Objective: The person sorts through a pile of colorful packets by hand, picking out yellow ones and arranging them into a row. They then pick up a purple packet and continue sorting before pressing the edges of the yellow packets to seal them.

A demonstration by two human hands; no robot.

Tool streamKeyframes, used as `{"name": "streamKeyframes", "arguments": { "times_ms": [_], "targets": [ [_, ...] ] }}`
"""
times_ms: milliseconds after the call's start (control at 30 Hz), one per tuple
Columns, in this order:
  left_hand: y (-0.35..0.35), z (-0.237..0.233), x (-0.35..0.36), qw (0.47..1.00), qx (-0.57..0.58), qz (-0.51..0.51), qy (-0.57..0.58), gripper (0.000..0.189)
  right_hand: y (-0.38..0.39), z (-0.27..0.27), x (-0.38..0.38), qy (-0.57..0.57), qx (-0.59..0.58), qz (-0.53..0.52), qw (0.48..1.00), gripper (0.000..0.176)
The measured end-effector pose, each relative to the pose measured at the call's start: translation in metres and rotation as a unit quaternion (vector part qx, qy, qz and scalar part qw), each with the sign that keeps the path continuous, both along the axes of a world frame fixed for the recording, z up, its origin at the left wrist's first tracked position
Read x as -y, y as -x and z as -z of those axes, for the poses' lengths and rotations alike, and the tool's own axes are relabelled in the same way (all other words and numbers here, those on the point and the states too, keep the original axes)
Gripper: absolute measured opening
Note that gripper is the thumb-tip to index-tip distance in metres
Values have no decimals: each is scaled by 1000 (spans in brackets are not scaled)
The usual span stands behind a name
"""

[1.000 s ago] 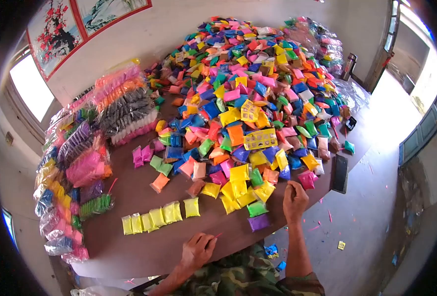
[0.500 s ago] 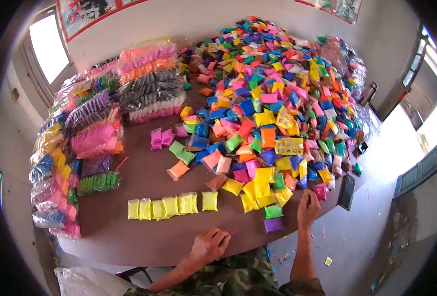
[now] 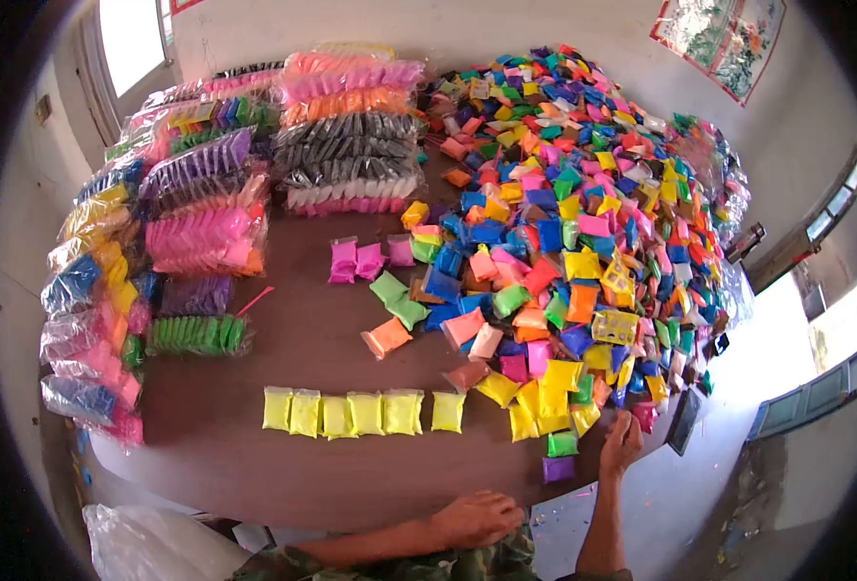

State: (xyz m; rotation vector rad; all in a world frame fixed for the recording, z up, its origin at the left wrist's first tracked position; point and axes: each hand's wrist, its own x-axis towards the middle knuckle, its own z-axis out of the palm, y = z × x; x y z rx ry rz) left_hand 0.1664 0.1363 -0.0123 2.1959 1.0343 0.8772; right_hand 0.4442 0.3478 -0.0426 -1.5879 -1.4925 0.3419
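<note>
A row of pale yellow packets [image 3: 338, 415] lies near the front of the brown table [image 3: 254, 474], one packet [image 3: 447, 412] a little apart at its right end. My left hand [image 3: 477, 519] is at the table's front edge by my lap, fingers bent; what they hold, if anything, is hidden. My right hand [image 3: 622, 443] rests at the lower right of the heap of colourful packets [image 3: 583, 223], fingers curled together beside a magenta packet [image 3: 645, 417]. Left of it are a green packet [image 3: 562, 443] and a purple packet [image 3: 558, 470].
Stacked clear bags of sorted packets [image 3: 346, 136] line the table's left and back. A green bundle [image 3: 199, 335] lies beside a pink-red stick [image 3: 255, 301]. A dark flat object [image 3: 684, 422] is at the right edge. White plastic [image 3: 157, 547] hangs at the lower left.
The view has shifted. My left hand has moved right and back toward my lap, and the thin red thing at its fingertips no longer shows. My right hand stays by the heap.
</note>
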Motion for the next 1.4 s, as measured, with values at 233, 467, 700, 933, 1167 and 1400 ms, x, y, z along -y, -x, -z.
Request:
{"name": "streamKeyframes", "arguments": {
  "times_ms": [233,467,700,933,1167,1400],
  "targets": [
    [-32,28,-26,985,-38,166,-23,32,3,-8,5,18,-26,-4,999,35],
    [10,9,-41,992,103,15,76,18,0,-9,8,32,-40,9,999,35],
    [45,-26,-37,974,118,-149,125,13,3,-20,11,46,-50,7,998,36],
    [39,-3,-10,981,81,-173,29,12,18,-63,-5,255,-153,-15,955,57],
    [44,-9,-16,980,69,-178,52,15,29,-73,-10,210,-56,-52,975,53],
    [46,-4,-14,987,36,-150,52,18,103,-135,2,23,94,-200,975,32]
  ]
}}
